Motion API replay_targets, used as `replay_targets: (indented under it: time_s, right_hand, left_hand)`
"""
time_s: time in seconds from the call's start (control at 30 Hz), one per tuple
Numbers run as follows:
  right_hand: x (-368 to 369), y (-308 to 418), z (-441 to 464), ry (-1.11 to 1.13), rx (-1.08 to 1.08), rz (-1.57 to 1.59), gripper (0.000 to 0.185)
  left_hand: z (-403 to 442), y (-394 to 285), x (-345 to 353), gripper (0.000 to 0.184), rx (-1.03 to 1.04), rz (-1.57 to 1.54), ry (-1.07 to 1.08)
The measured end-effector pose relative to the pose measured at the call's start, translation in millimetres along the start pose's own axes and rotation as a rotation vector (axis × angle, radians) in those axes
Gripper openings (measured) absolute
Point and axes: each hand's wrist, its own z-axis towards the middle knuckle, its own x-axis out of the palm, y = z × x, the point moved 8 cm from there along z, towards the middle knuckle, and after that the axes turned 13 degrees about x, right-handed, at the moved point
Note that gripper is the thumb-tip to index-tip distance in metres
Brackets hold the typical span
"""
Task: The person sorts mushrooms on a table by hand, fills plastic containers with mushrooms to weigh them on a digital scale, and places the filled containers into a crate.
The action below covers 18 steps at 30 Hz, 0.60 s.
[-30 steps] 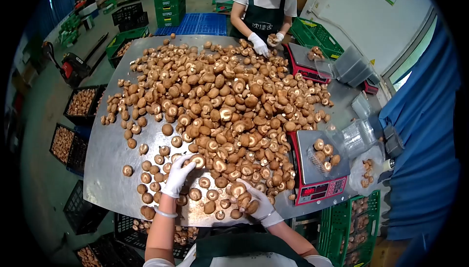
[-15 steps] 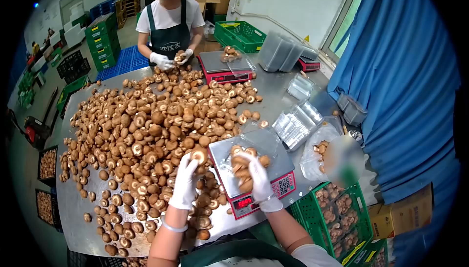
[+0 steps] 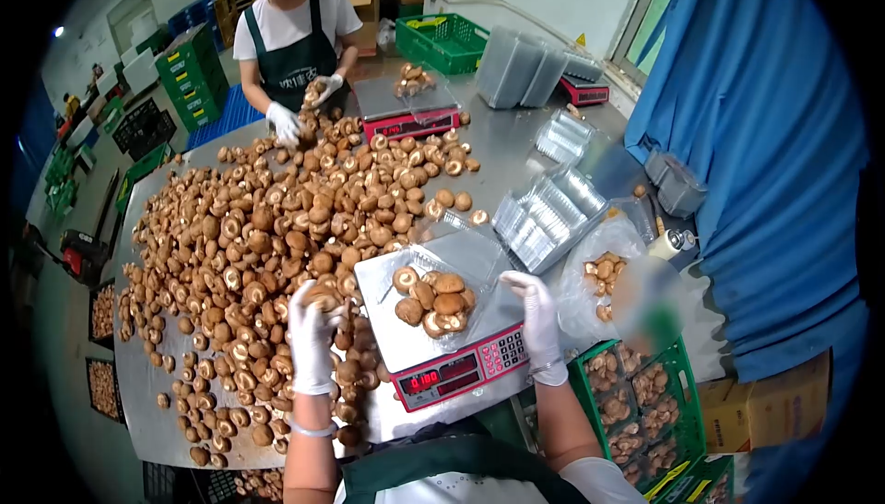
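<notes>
My left hand (image 3: 313, 343), in a white glove, is closed around a brown mushroom (image 3: 323, 297) at the edge of the big mushroom pile (image 3: 267, 246). My gloved right hand (image 3: 540, 329) is beside the right side of the red scale (image 3: 461, 377), fingers apart and holding nothing. On the scale's metal plate (image 3: 387, 333) sits a clear plastic tray (image 3: 493, 306) with several mushrooms (image 3: 442, 301) in it. Its clear lid (image 3: 456, 250) stands open toward the far side. Red digits glow on the scale's display.
Across the metal table a co-worker (image 3: 300, 43) in white gloves handles mushrooms by a second scale (image 3: 415, 124). Stacked clear trays (image 3: 548, 218) and a plastic bag of mushrooms (image 3: 581, 306) lie to the right. A green crate (image 3: 687, 393) of filled packs stands at lower right.
My right hand has moved off the mushrooms in the tray to the scale's right side and opened. My left hand has shifted left with a mushroom. The display reading has risen.
</notes>
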Motion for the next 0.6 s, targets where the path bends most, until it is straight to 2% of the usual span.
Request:
replay_targets:
  time_s: [0.07,0.13,0.2,0.27,0.33,0.4,0.43,0.47,0.53,0.57,0.6]
  right_hand:
    - [-12,-14,-5,0.000,0.141,0.091,0.032]
    - [-6,-21,-2,0.041,0.185,0.030,0.030]
    - [23,5,1,0.088,-0.063,-0.535,0.034]
    - [55,8,1,0.125,-0.284,-0.762,0.050]
    - [86,8,2,0.231,-0.326,-0.727,0.054]
    - [111,14,8,0.260,-0.281,-0.739,0.056]
    - [121,20,10,0.302,-0.297,-0.679,0.059]
    - [127,17,11,0.306,-0.262,-0.755,0.062]
    - [124,17,6,0.312,-0.336,-0.691,0.065]
    - [118,16,4,0.302,-0.324,-0.696,0.064]
    - [112,15,6,0.284,-0.289,-0.682,0.061]
  left_hand:
    - [-14,-4,-48,0.050,0.006,-0.123,-0.078]
    - [-30,-3,-103,0.054,-0.013,-0.149,-0.176]
    - [-51,-2,-160,0.055,-0.008,-0.201,-0.283]
    - [-68,3,-218,0.047,0.035,-0.352,-0.372]
    - [-82,-12,-243,0.037,0.065,-0.392,-0.362]
    - [-102,-22,-285,0.037,0.111,-0.354,-0.519]
    - [-109,-20,-321,0.039,0.165,-0.331,-0.531]
    - [-119,-41,-329,0.038,0.246,-0.245,-0.620]
    - [-151,-63,-379,0.038,0.362,-0.166,-0.854]
    - [-165,-73,-405,0.038,0.432,-0.039,-0.839]
    - [-186,-82,-422,0.039,0.386,0.144,-0.982]
